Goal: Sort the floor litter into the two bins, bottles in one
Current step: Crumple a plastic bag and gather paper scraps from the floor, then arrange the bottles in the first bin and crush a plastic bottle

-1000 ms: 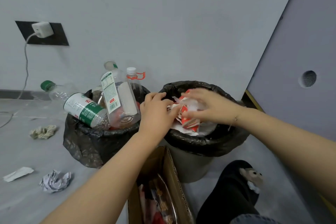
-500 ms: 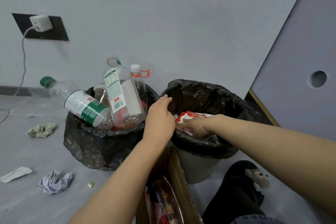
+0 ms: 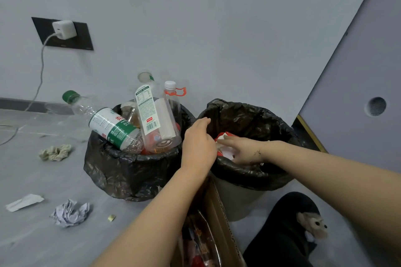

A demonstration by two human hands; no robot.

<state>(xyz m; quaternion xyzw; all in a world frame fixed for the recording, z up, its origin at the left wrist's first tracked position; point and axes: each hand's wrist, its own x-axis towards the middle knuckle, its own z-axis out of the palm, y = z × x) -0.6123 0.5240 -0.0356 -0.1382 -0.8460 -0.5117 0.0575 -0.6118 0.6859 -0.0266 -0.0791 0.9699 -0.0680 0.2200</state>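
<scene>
Grey floor [image 3: 54, 180], grey wall [image 3: 217, 28], charger [image 3: 64, 29] plugged far left | crumpled paper [image 3: 70, 213], paper scrap [image 3: 23, 201] near left | bottles [image 3: 157, 121] fill left bin [image 3: 130, 171] | left hand [image 3: 198, 145] grips right bin [image 3: 249, 174] rim; right hand [image 3: 243, 150], fingers straight, presses red-white wrappers [image 3: 221, 136] inside.

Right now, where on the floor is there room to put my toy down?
Bare floor lies between the crumpled paper ball and the left bin, and behind the rag toward the wall. It is crowded by both bins, where the hands and the cardboard box are.
</scene>
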